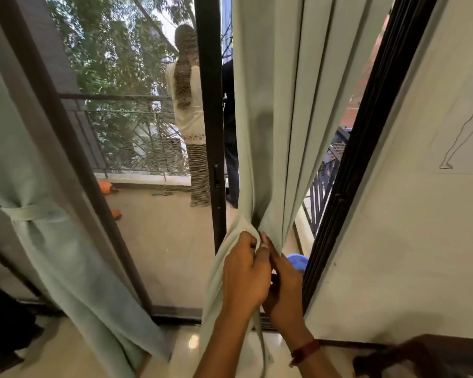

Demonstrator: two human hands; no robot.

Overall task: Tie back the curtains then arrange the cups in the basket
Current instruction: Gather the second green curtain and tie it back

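Note:
A pale green right curtain [273,110] hangs in front of the dark sliding door frame [212,132] and is gathered into a bunch at waist height. My left hand [245,276] grips the gathered cloth and a strip of the same fabric that trails down below my wrist. My right hand [283,287] sits right beside it, fingers pinching the bunched fabric at the gather. The left curtain [52,255] hangs at the left edge with a matching tie band [28,211] wrapped round it. No cups or basket are in view.
A mesh door shows a balcony with a railing [126,113], where two people stand with their backs turned. A blue tub [298,261] sits outside behind the curtain. A cream wall [421,214] is right, with dark furniture [434,356] at bottom right.

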